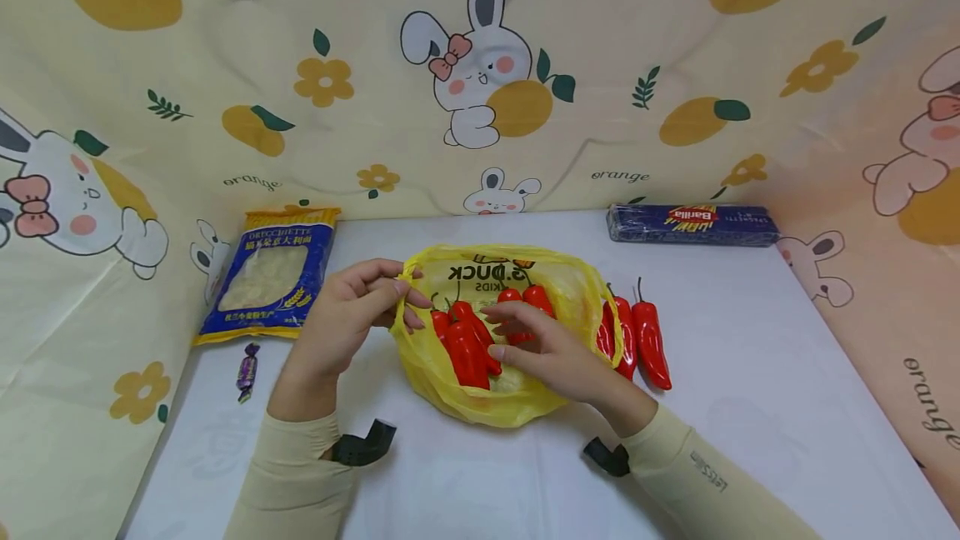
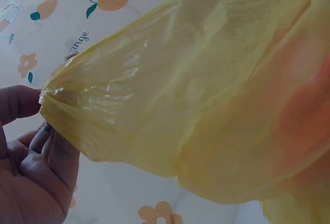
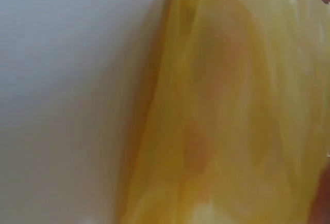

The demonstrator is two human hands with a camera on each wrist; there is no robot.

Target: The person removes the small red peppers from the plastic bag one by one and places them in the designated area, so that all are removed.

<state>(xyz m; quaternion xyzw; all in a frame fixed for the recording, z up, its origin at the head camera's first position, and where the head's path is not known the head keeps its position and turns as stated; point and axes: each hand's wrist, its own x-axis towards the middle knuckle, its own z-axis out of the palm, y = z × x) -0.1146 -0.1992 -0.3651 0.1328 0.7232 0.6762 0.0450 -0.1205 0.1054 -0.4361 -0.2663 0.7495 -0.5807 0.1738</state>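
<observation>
A yellow plastic bag lies with its mouth spread on the white table, and several red chili peppers are inside. My left hand pinches the bag's left rim between thumb and fingers. In the left wrist view the bag film stretches away from that pinch. Over the bag's mouth my right hand reaches in from the right, thumb and fingers apart, with no pepper visible in its grasp. The right wrist view shows mostly blurred yellow film.
Just right of the bag lie more red peppers, partly behind its handle loop. A blue spaghetti pack sits at the back right. On the left are an orecchiette pasta bag and a purple wrapped candy. A printed cloth walls the back.
</observation>
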